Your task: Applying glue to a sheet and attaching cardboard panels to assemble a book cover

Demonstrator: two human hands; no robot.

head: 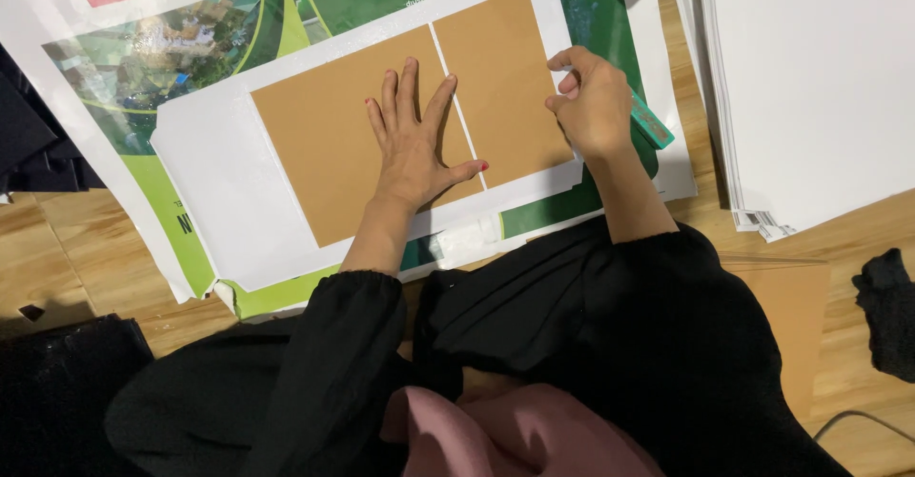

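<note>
1. Pressing flat, the left hand (412, 143) is spread wide on the larger brown card panel (334, 139); all fingers are splayed and laid palm-down, nothing is clasped, and the thumb is pointed toward the narrow white gap (459, 115) between the two panels.
2. The right hand (593, 103) is seen curled, its grip narrow, with the fingertips (556, 79) pinched at the right edge of the smaller brown card panel (500, 81); exactly what is nipped between them cannot be told.
3. A teal tool (651, 122) is glimpsed under the right hand, its end poking out past the wrist; whether it is gripped or merely lying there cannot be told.
4. Both panels are laid side by side on a white sheet (214, 191), whose margin is left showing on every side and whose corners are notched.
5. Beneath it, a green printed poster (191, 53) is spread over the wooden floor (57, 248).
6. Room to the right is hemmed by a stack of white sheets (810, 86), just beyond the right hand; to the left, the white margin is left open.
7. Both forearms are reached forward from black sleeves (324, 344), the left angled up and right, the right bent inward at the wrist.
</note>
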